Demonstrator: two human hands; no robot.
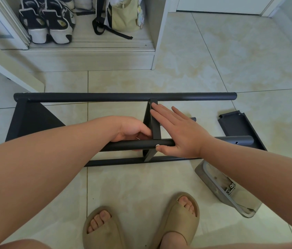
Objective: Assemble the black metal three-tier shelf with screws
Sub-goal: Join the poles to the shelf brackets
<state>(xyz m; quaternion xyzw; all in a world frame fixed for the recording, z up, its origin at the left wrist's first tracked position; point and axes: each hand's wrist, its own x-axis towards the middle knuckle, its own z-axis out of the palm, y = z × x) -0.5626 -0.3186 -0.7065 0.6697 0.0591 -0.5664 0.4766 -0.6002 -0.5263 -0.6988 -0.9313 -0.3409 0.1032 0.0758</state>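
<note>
Shelf frame [123,97]: lies on its side on the tile floor [213,69], ahead of your feet [100,219].
Left hand [130,128]: your fingers curl round the near tube [123,145].
Right hand [181,130]: fingers straight, pressed flat on the middle panel [155,126]; thumb beside a screw [157,145].

I'm at home here, somewhere like a hallway or a bedroom corner. Glossy beige floor tiles [213,56] run under me. Straight ahead, an open white closet [91,58] has worn sneakers [46,20] parked on its bottom board, beside a pale yellow backpack [125,17]. A white door [222,4] sits top right. My feet are in tan foam slippers [179,218], and the black shelf frame [123,97] lies right on the tiles.
</note>
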